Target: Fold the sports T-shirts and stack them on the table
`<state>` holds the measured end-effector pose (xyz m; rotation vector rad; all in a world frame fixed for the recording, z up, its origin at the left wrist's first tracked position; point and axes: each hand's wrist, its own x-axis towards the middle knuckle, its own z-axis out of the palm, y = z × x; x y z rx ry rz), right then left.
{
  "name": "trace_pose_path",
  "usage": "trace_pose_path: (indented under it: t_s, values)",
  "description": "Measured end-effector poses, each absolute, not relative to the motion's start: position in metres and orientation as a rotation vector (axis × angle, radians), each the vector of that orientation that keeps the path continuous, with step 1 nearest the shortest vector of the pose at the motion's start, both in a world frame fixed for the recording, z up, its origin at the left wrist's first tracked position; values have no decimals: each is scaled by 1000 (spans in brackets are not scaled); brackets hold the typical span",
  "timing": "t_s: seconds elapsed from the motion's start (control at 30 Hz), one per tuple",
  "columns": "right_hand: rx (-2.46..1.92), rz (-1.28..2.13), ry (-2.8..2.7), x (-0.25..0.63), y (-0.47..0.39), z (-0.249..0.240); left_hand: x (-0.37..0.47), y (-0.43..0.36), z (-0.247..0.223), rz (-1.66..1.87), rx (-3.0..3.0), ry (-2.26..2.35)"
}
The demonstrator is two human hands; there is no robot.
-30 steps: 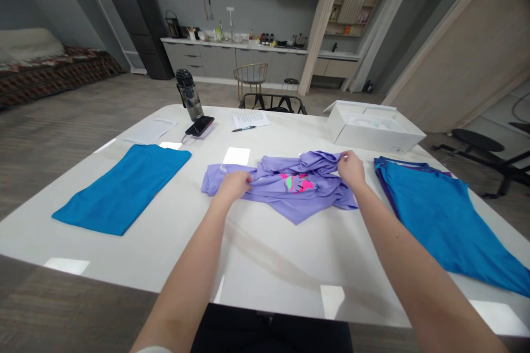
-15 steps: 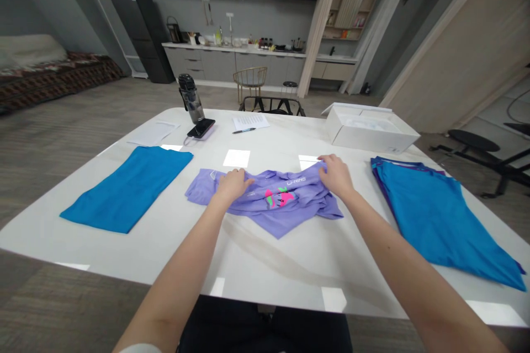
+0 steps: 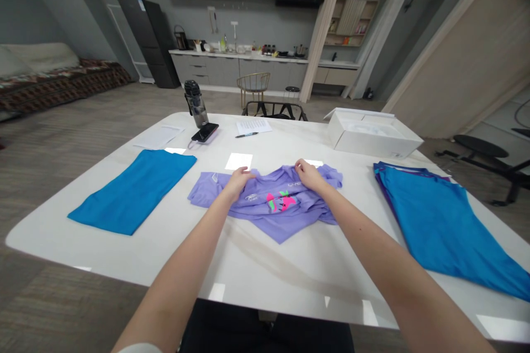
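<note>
A crumpled purple T-shirt (image 3: 285,226) lies in front of me, with a pink and green print and white lettering on its chest. My left hand (image 3: 237,183) pinches its far edge, left of the neckline. On the other side of the neckline, my right hand (image 3: 308,174) grips the same edge between thumb and fingers. The shirt's lower part is bunched toward me, with one corner pointing at the table's near edge. Its right sleeve spreads out beyond my right wrist.
A folded blue garment (image 3: 134,190) lies at left, a stack of blue and purple garments (image 3: 447,220) at right. Farther back on the white table (image 3: 174,253) are a water bottle (image 3: 196,103), a phone (image 3: 205,132), papers (image 3: 254,124), a pen (image 3: 247,135) and a white box (image 3: 375,138).
My right hand has moved left from the shirt's right shoulder toward the neckline. My left hand has shifted slightly toward the collar. The view has tilted up a little.
</note>
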<state>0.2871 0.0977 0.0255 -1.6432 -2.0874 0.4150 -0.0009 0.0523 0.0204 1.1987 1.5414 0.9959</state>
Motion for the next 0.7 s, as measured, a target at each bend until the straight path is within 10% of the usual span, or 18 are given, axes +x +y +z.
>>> trace_pose_path:
  t_s: [0.7]
  values:
    - [-1403, 642, -2152, 351, 39, 80, 4, 53, 79, 1148, 1472, 1094]
